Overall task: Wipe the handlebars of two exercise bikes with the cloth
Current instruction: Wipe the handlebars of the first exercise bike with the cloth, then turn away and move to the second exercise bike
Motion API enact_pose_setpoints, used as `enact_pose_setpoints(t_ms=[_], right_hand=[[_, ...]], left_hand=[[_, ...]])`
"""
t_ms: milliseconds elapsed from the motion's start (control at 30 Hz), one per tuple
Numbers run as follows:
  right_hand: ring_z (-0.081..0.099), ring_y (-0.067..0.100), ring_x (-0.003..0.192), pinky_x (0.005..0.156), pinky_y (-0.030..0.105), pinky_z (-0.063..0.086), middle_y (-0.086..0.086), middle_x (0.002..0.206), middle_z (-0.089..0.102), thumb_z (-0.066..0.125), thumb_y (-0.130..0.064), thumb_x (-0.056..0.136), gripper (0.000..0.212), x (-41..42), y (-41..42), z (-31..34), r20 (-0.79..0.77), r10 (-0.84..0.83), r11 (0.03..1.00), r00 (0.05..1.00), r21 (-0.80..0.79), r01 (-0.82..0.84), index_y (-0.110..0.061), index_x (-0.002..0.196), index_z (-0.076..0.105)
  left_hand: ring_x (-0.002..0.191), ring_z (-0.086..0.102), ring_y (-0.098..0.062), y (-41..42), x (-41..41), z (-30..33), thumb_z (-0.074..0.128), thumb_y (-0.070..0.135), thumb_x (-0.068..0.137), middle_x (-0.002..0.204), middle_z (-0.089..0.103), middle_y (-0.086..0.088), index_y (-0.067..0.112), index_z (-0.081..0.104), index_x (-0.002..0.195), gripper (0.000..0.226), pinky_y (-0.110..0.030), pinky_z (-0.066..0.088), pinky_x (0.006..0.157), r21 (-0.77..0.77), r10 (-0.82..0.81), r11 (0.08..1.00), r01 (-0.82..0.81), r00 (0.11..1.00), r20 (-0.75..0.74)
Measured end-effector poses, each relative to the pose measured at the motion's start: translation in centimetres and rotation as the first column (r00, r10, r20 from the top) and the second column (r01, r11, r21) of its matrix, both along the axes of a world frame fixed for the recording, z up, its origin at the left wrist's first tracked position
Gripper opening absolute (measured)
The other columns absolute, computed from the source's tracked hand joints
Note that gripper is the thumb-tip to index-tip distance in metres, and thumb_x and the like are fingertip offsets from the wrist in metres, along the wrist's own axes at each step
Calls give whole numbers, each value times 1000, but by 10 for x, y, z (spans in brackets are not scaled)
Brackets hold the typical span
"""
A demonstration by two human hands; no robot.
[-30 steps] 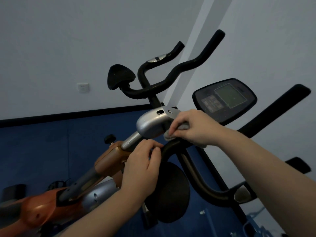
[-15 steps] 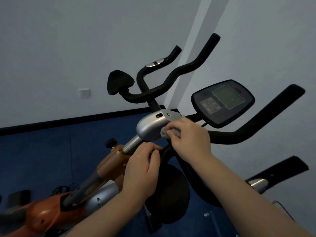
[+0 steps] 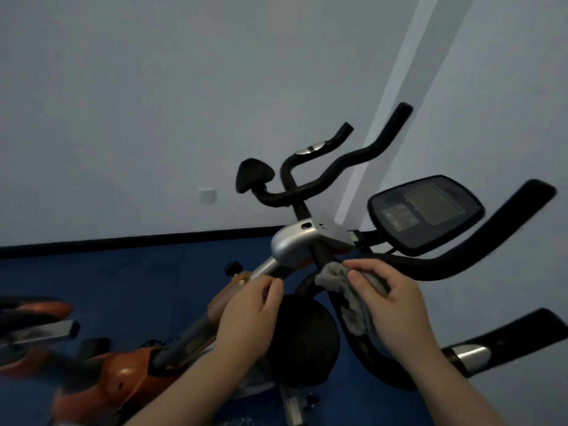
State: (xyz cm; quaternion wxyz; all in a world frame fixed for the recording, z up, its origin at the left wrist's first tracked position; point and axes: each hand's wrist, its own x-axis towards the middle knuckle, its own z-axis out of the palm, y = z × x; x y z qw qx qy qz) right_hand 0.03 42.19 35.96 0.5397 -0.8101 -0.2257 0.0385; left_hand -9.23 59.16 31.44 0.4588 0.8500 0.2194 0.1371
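Blue floor (image 3: 129, 281) meets a pale wall (image 3: 153, 103) at a dark baseboard. At five o'clock, the right hand (image 3: 396, 305) pinches the grey cloth (image 3: 344, 290) against the near black handlebar (image 3: 455, 259). At seven o'clock, the left hand (image 3: 249, 315) curls around the silver stem (image 3: 264, 269); its fingertips are hidden. At twelve o'clock stands the far handlebar (image 3: 338, 167); the console (image 3: 427, 213) is blurred.

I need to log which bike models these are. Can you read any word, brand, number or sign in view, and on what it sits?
None can be read.
Console: a screen and a button panel, markings too blurred and dim to read.
Orange bike frame: no label visible.
Wall plate: blank, no text.
Grey cloth in the right hand: no tag visible.
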Motion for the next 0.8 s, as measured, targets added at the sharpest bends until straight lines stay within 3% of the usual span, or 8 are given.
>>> enact_pose_setpoints(t_ms=[100, 233, 400, 467, 533, 633, 800], right_hand=[[63, 1, 97, 85, 25, 52, -12, 99, 69, 64, -21, 87, 15, -9, 25, 1, 81, 51, 998, 995, 30, -54, -28, 100, 70], [59, -1, 100, 86, 16, 48, -15, 104, 65, 67, -24, 85, 20, -43, 72, 2, 161, 231, 973, 959, -34, -229, -28, 105, 67], [56, -4, 100, 87, 7, 42, -16, 107, 61, 71, -19, 81, 34, -121, 134, -10, 171, 483, 875, 858, -124, -468, -31, 111, 62], [55, -3, 102, 88, 10, 42, -16, 107, 59, 71, -19, 82, 33, -157, 157, -18, 171, 574, 817, 801, -182, -547, -30, 111, 61], [54, -2, 102, 88, 15, 44, -18, 107, 58, 70, -19, 82, 31, -194, 179, -28, 152, 647, 760, 747, -219, -612, -31, 109, 61], [54, -5, 99, 82, 10, 42, -20, 105, 59, 70, -22, 82, 26, -254, 218, -40, 117, 708, 701, 696, -232, -674, -33, 104, 62], [55, -6, 98, 82, 12, 43, -19, 106, 60, 70, -24, 83, 23, -362, 282, -57, 7, 732, 672, 681, -172, -720, -32, 103, 64]], left_hand=[[81, 59, -3, 17, -35, -4, 47, 33, 93, 91, 62, 13, 38, 60, 89, 14, -28, 52, 72, -28, 135, 990, -135, 991, -4], [85, 54, 2, 43, -91, -2, 49, 32, 93, 96, 59, 16, 34, 59, 101, 13, -15, 41, 67, 70, 311, 949, -308, 950, -36], [85, 56, -4, 80, -196, -3, 51, 31, 91, 94, 60, 17, 30, 61, 101, 14, -30, 48, 78, 211, 562, 812, -544, 827, -27], [86, 57, -7, 93, -242, -6, 50, 31, 91, 94, 60, 16, 30, 61, 100, 14, -32, 49, 79, 231, 633, 759, -609, 773, -42], [88, 57, -8, 105, -288, -10, 49, 31, 90, 94, 60, 16, 30, 61, 99, 14, -33, 49, 79, 250, 687, 713, -656, 724, -60], [91, 57, -7, 125, -357, -16, 49, 31, 91, 98, 61, 15, 28, 62, 100, 16, -33, 49, 82, 273, 735, 663, -697, 675, -64], [101, 55, -8, 166, -477, -22, 48, 32, 92, 110, 61, 12, 26, 62, 106, 20, -33, 47, 90, 325, 770, 630, -706, 622, -142]])
